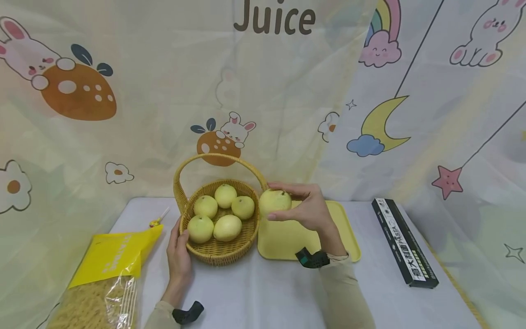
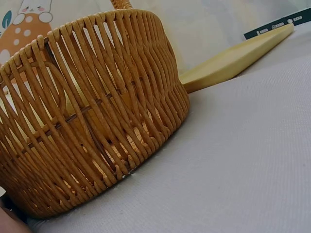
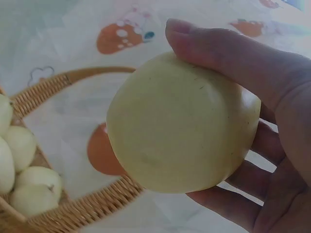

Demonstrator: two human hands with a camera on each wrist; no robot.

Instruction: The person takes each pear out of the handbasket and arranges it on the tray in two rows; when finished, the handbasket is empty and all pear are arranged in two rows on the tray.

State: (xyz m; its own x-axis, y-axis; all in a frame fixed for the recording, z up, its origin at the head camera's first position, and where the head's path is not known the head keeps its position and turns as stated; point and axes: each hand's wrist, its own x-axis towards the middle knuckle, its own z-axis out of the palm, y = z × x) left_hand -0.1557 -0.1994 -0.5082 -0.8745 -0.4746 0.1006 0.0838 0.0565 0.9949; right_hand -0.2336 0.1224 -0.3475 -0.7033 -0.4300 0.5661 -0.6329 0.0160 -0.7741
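My right hand (image 1: 310, 208) holds a round pale yellow pear (image 1: 274, 202) between thumb and fingers, beside the right end of the basket handle. In the right wrist view the pear (image 3: 180, 126) fills the middle, with the thumb along one side and the fingers round the other. A wicker basket (image 1: 222, 259) with a tall arched handle stands on the table and has several similar pears (image 1: 227, 228) inside. At the basket's left side, my left hand (image 1: 179, 260) grips the wall near the rim; only a sliver of it shows in the left wrist view.
Right of the basket lies a yellow tray (image 1: 283, 240), partly below my right forearm. Farther right is a black pasta box (image 1: 404, 242). At the left are a yellow-topped bag of pasta (image 1: 113, 260) and a small lollipop (image 1: 155, 223). A printed cloth (image 1: 279, 91) hangs behind.
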